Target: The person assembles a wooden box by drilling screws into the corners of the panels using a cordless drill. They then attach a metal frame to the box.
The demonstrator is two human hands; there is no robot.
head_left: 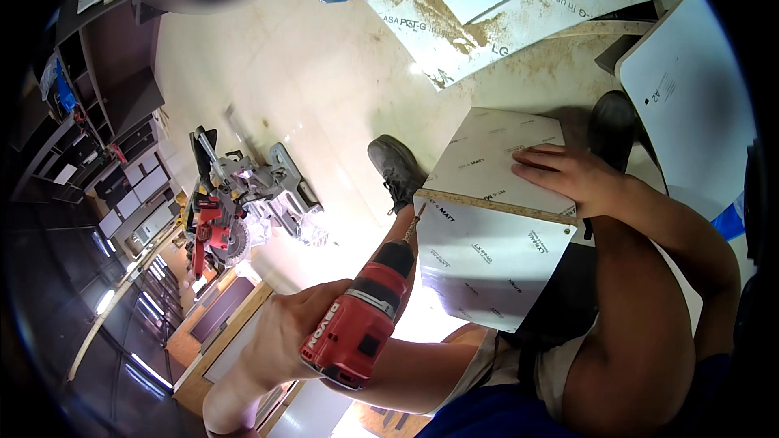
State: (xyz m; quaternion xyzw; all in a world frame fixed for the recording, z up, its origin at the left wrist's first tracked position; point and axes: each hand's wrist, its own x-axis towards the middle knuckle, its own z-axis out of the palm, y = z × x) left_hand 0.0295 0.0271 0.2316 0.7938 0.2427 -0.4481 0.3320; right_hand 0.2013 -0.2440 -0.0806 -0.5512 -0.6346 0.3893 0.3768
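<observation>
Within left hand (286, 328); red drill (361, 324)

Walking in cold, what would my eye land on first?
Most likely the red drill, low near the middle, gripped in the left hand, its bit pointing toward a pale box. The right hand rests on that box, right of centre. Next comes the red and grey saw, on the left.

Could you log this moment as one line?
left hand: holding red-and-black power drill | right hand: resting on white panelled box | thin metal bit: near box corner, contact unclear
</observation>
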